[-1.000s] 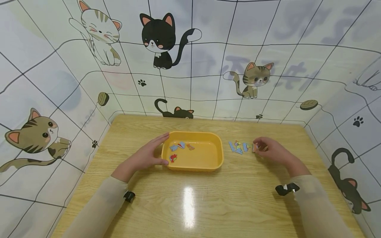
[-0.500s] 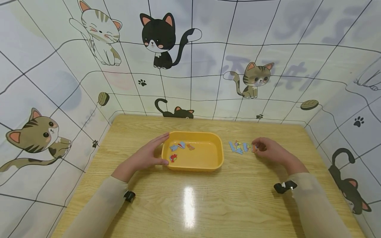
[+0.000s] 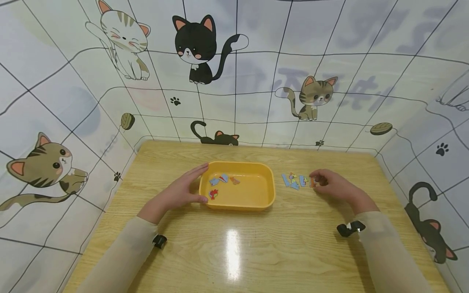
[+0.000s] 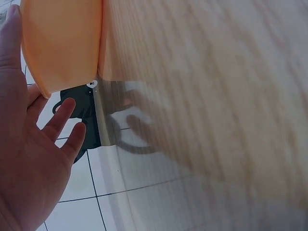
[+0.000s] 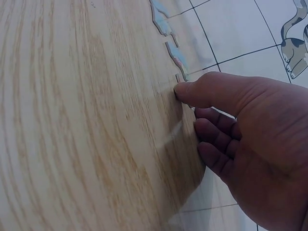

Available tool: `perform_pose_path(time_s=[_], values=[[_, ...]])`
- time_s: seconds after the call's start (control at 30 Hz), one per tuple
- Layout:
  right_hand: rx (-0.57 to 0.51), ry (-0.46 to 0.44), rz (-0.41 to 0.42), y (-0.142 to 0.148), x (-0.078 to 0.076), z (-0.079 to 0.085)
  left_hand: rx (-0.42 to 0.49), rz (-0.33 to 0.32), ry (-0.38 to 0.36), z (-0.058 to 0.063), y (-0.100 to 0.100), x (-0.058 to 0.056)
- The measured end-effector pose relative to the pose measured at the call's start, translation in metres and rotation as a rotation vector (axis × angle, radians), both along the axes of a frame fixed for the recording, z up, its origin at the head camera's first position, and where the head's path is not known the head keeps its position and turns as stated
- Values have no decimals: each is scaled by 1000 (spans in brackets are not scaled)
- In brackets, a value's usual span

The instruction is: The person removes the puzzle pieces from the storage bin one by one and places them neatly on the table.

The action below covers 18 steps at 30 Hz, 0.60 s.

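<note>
Forearms extended forward — left hand thumb and fingers spread wide, right hand fingers curled, pinching.

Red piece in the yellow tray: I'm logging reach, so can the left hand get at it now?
Probably yes: the left hand holds the left end of the yellow tray, and the red piece lies uncovered just inside, though the hand would likely have to loosen its hold.

The right fingers partly hide an orange piece — its print too small to tell.
</note>
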State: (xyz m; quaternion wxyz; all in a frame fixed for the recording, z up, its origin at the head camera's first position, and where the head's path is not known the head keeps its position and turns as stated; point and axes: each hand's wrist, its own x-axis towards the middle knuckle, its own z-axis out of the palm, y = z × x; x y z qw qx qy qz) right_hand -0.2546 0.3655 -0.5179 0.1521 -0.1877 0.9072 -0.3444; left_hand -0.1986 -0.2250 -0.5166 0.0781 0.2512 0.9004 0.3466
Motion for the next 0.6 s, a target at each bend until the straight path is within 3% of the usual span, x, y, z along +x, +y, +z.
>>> perform_pose_path(time_s=[0.33,0.6], values=[[4,25,-37,1,4,-1,22,-14,1,1,0,-1],[-7,170,-193,-5,6,0,20,-11,1,4,1,0]])
